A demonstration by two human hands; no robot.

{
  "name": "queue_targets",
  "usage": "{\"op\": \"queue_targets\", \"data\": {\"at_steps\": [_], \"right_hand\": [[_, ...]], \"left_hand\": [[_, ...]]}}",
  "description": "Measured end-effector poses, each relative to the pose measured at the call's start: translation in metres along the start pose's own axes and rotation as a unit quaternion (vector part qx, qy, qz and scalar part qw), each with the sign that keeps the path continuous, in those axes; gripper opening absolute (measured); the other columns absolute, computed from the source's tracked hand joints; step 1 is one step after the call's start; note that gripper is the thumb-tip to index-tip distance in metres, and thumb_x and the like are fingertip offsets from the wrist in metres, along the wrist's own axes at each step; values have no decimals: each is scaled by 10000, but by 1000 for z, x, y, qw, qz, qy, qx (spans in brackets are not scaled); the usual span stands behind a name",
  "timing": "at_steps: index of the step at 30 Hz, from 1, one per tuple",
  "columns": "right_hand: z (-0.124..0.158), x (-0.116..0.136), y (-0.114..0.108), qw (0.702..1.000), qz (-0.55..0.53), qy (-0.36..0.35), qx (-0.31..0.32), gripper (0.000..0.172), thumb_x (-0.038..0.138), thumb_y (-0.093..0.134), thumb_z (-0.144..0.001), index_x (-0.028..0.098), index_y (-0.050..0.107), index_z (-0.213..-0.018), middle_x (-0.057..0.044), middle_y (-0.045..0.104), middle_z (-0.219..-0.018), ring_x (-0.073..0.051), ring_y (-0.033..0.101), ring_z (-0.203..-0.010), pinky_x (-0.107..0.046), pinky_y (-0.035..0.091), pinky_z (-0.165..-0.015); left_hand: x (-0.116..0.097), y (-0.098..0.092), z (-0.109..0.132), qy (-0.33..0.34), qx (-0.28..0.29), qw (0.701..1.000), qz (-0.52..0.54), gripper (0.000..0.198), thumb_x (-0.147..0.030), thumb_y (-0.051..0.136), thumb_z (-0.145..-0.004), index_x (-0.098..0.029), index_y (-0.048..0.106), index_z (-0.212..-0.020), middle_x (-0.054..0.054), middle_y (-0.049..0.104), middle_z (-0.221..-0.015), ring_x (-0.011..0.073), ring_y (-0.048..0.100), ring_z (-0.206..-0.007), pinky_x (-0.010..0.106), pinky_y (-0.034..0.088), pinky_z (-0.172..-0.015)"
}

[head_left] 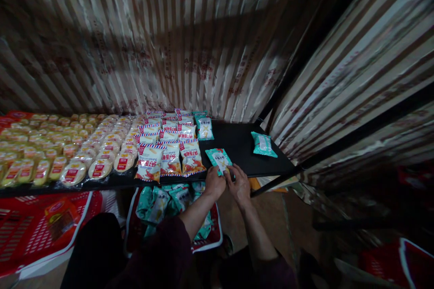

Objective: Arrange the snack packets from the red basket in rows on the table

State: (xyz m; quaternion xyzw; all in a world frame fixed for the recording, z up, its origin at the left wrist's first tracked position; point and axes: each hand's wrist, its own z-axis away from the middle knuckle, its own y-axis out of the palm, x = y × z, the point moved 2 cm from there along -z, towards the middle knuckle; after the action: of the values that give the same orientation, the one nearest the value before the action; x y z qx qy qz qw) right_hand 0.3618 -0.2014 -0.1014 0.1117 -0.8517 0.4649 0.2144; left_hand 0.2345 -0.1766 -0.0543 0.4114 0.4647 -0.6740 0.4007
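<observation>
Running left to right along a shelf [230, 137]: cakes [73, 173], snack bags [170, 159], pouches [264, 145]; standing below: baskets [219, 226]; hanging behind: a curtain [190, 40].

Apparently a shop or stall, packaged snacks [171, 159] set out in neat rows, black shelf [233, 137], red shopping baskets [23, 223] below, striped printed sheeting [190, 31] behind.

Dim light leaves shadow across the striped sheeting [190, 83]; edges blur.

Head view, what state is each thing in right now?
Held teal packet, gripped in both hands
Left hand, closed on it
Right hand, fingers on it
Far-right teal packet, lying apart on the shelf
Round wrapped packs, in rows
Middle basket, holding teal packets
</observation>
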Motion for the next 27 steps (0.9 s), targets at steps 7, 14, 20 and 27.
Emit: {"op": "queue_targets", "data": {"at_steps": [7, 14, 20, 27], "right_hand": [[21, 19, -5, 1000, 11, -16, 3, 449, 451, 389, -905, 153, 622, -1147, -169, 579, -1246, -278, 529, -1165, -453, 434, -970], [48, 37, -1, 999, 35, -16, 23, 466, 396, 414, -859, 194, 527, -1263, -150, 498, -1350, -307, 445, -1263, -533, 370, -1019], [52, 49, -3, 995, -90, 6, 50, 565, 352, 506, -758, 167, 491, -1291, -161, 536, -1308, -303, 452, -1267, -507, 370, -1044], [61, 80, -20, 950, -276, 138, 41, 626, 383, 511, -734, 168, 451, -1319, -149, 532, -1312, -280, 497, -1224, -470, 379, -1050]], "left_hand": [[10, -3, 13, -40, 10, 997, 67, 495, -135, 519, -764, -113, 539, -1258, 145, 550, -1310, 208, 515, -1214, 262, 369, -1023], [21, -17, 34, -39, 11, 994, 103, 480, -173, 497, -776, -147, 543, -1253, 101, 553, -1323, 190, 504, -1225, 248, 365, -1026], [11, -28, 50, -2, 19, 995, 102, 446, -189, 507, -803, -153, 542, -1246, 102, 543, -1339, 193, 492, -1246, 292, 346, -1062], [-8, -41, 78, 99, 20, 994, 45, 284, -149, 518, -802, -187, 645, -1052, 76, 592, -1256, 184, 528, -1196, 303, 377, -1060]]}}
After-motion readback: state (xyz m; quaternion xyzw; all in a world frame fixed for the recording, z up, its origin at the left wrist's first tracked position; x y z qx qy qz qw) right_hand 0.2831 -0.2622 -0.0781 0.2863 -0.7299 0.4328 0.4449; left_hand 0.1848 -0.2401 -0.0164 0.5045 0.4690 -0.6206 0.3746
